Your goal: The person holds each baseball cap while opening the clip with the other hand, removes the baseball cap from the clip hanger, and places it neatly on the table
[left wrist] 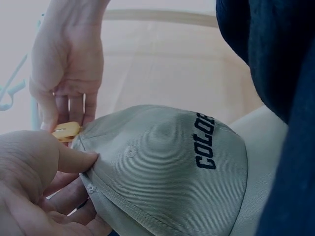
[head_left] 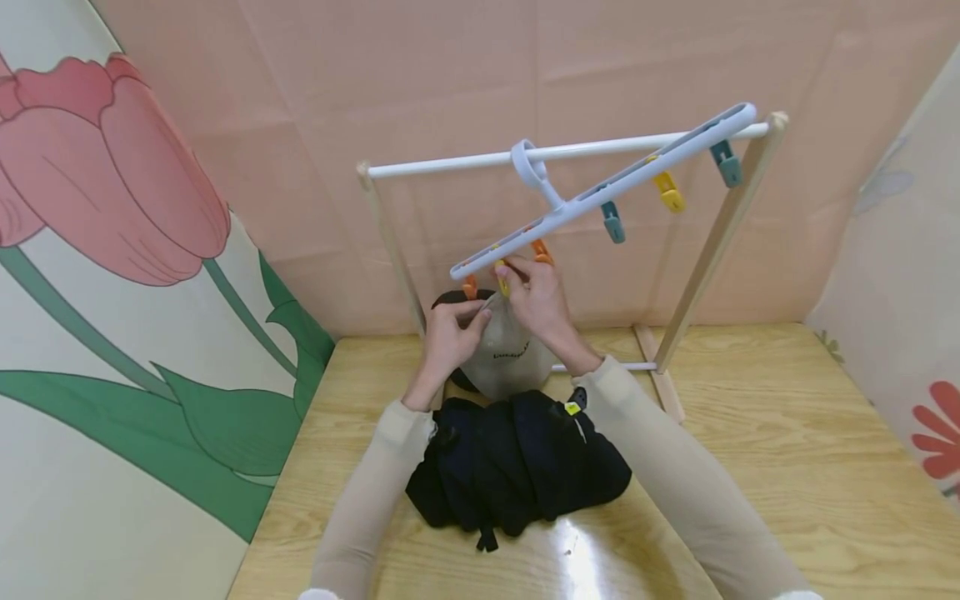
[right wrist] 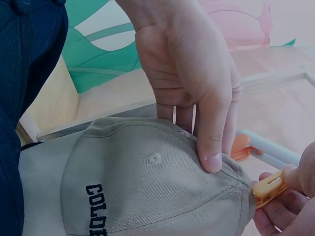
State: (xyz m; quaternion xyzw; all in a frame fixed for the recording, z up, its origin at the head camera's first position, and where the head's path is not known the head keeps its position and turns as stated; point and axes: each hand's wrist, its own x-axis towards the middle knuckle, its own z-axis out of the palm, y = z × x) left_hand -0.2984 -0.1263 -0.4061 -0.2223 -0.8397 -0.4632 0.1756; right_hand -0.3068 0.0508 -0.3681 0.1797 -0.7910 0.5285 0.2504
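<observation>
A beige baseball cap (head_left: 513,358) with dark lettering hangs below the low end of a pale blue clip hanger (head_left: 592,196). My left hand (head_left: 448,340) pinches the fabric at the top of its crown between thumb and fingers. With thumb and fingertips, my right hand (head_left: 538,302) pinches a yellow clip (right wrist: 269,189) on the hanger. The clip's tip meets the crown fabric in the right wrist view; whether it bites on the cloth I cannot tell. Orange clips (head_left: 470,287) hang on the hanger near both hands.
The hanger's hook loops over the white rod (head_left: 442,165) of a wooden stand (head_left: 712,250), and the hanger tilts. Teal clips (head_left: 612,223) and another yellow clip (head_left: 669,192) hang from its high end. A dark bundled cloth item (head_left: 517,467) lies on the wooden table (head_left: 787,467) below my forearms.
</observation>
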